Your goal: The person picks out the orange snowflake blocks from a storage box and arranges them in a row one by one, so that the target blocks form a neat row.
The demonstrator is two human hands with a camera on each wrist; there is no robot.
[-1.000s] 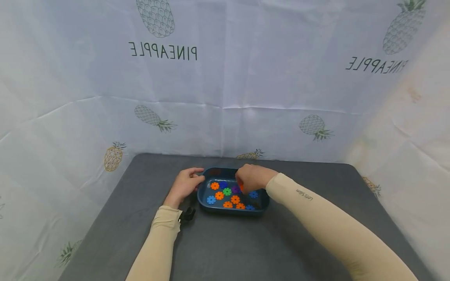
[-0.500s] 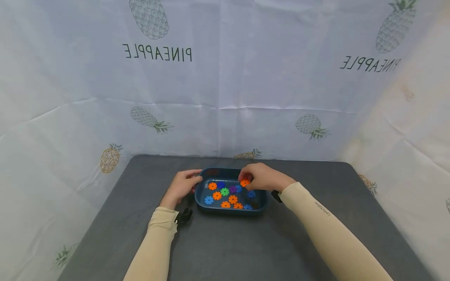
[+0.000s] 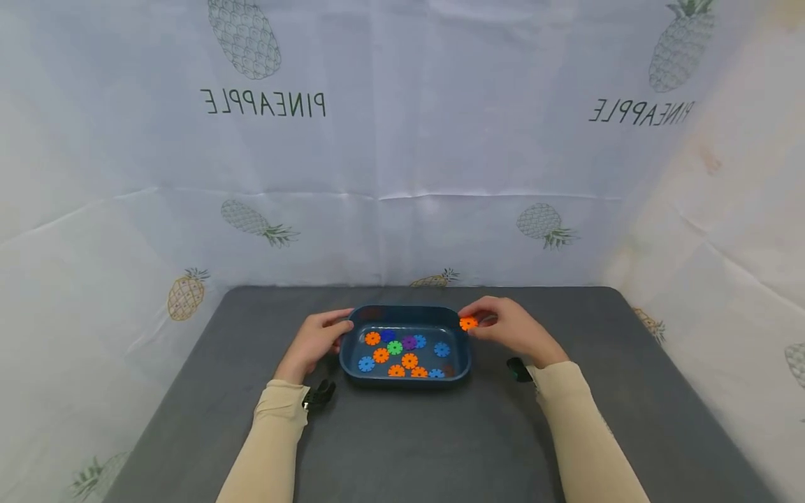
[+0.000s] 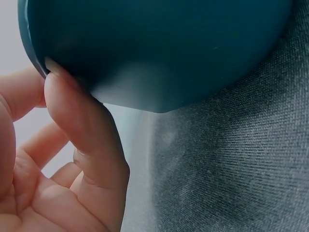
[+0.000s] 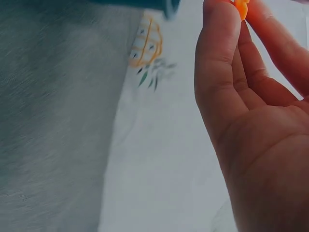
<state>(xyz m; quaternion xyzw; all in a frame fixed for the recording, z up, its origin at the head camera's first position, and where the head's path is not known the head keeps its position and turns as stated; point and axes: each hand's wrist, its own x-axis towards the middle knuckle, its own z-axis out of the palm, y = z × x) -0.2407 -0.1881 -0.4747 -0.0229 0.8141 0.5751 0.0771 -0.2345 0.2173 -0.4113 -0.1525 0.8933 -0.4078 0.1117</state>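
A dark blue tray [image 3: 402,382] with rounded corners stands on the grey table, and several notched plastic discs in orange, blue, green and purple lie in it. My left hand [image 3: 316,341] is at its left end; the left wrist view has the thumb [image 4: 72,108] and a finger pinching the tray rim. Just over the tray's right end, my right hand [image 3: 512,328] pinches an orange notched disc [image 3: 468,323] between thumb and fingertips. In the right wrist view only an edge of that orange disc [image 5: 241,7] shows between the fingers.
The grey tabletop [image 3: 402,447] reaches back to a white curtain [image 3: 402,154] printed with pineapples, which hangs behind and along both sides. Black wrist cameras sit under both wrists, near the table surface.
My right hand has lifted an orange disc from inside the tray and moved right with it, to the tray's right rim. My left hand stays at the tray's left end.
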